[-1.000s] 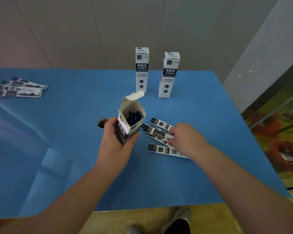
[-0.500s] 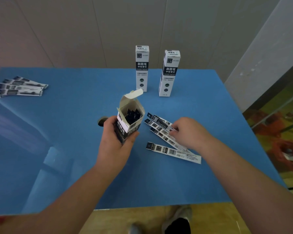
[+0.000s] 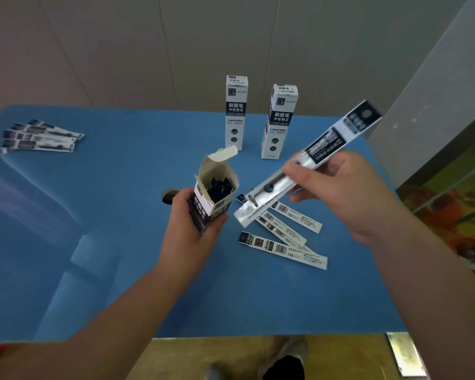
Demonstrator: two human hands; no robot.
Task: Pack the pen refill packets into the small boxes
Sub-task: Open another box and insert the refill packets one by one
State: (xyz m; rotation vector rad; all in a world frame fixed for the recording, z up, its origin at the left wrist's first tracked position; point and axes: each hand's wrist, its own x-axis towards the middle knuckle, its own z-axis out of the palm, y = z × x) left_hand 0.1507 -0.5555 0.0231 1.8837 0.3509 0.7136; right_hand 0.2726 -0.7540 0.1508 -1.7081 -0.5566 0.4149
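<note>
Missing the mouth looks the likeliest slip: the long, flat black-and-white refill packet with a clear window [image 3: 307, 163] is pinched near its middle by the right hand [image 3: 337, 198], thumb and fingers clamped on it, so its free lower end could swing, catch the raised flap or crumple against the dark packets already filling the open white-and-black cardboard box [image 3: 213, 197]. The left hand [image 3: 192, 229] has its fingers wrapped round that box, holding it tilted; a hard jab might push it over. Held in the air above the blue table [image 3: 121, 242], the packet runs along the 2-to-8 o'clock line, black header at 2, clear end at 8, just beside the box. More white packets [image 3: 283, 242] lie flat beneath.
</note>
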